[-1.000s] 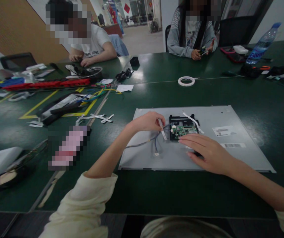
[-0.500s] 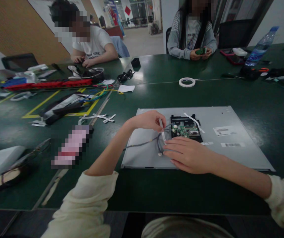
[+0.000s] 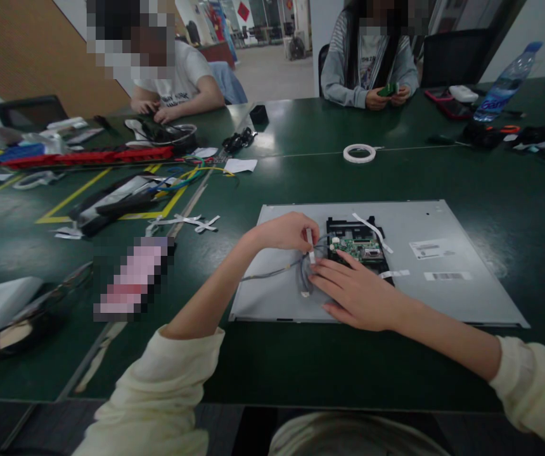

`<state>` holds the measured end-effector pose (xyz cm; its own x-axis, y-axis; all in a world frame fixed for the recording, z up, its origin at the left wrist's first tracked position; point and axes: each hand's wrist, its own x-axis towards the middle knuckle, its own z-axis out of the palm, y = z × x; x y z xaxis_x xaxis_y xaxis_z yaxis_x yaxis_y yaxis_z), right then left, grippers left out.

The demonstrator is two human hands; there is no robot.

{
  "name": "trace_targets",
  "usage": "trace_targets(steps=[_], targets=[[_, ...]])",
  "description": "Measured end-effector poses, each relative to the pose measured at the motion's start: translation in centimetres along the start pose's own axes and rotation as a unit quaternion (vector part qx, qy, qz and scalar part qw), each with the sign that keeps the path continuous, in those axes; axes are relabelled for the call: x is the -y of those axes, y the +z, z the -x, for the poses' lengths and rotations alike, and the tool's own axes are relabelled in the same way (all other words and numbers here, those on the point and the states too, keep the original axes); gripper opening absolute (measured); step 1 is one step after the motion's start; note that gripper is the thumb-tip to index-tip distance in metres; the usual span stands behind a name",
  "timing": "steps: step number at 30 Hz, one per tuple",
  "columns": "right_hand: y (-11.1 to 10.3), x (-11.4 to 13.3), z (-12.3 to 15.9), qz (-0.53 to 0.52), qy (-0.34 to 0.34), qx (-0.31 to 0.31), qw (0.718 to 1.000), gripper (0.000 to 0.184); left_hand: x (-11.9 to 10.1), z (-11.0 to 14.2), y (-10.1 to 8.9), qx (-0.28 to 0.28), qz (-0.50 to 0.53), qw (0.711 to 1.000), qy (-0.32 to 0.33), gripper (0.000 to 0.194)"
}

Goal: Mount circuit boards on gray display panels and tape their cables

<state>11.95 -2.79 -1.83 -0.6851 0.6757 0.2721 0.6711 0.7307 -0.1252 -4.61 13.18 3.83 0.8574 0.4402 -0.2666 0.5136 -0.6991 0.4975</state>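
A flat grey display panel [image 3: 272, 278] lies back up on the table, with a green circuit board [image 3: 355, 248] in a black frame at its middle. My left hand [image 3: 294, 233] is closed over the panel, pinching the upper end of a white tape strip [image 3: 310, 244]. The strip crosses a bundle of grey cable [image 3: 303, 275] beside the board. My right hand [image 3: 360, 294] lies with fingers stretched out, its fingertips at the strip's lower end and the cable; what is under the palm is hidden. Another tape strip [image 3: 372, 232] runs across the black frame.
A roll of white tape [image 3: 359, 153] lies beyond the panel. A phone [image 3: 134, 278] and loose tape strips [image 3: 187, 220] are to the left. Wires and a black case [image 3: 125, 196] lie further back. Two people sit across the table; a water bottle [image 3: 507, 82] stands far right.
My right hand has shifted slightly left and up, its fingers moving along the tape strip and cable. The left hand still pinches the strip in nearly the same place.
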Motion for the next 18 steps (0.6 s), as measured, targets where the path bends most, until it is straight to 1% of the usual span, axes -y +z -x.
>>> trace_targets(steps=[7,12,15,18], targets=[[0.1,0.1,-0.1,0.005,0.009,0.018,1.000,0.048,-0.5,0.3,0.0,-0.017,-0.038,0.999,0.026,0.017],[0.0,0.1,-0.1,0.006,0.007,0.022,1.000,0.048,-1.2,0.5,-0.1,-0.026,-0.087,0.995,0.049,0.015],[0.0,0.1,-0.1,0.012,0.007,0.023,1.000,0.047,-0.9,0.3,0.0,-0.024,-0.104,0.993,0.051,0.010],[0.1,0.1,-0.1,0.013,0.009,0.026,1.000,0.046,0.1,-0.1,0.2,-0.022,-0.078,0.994,0.067,0.008]])
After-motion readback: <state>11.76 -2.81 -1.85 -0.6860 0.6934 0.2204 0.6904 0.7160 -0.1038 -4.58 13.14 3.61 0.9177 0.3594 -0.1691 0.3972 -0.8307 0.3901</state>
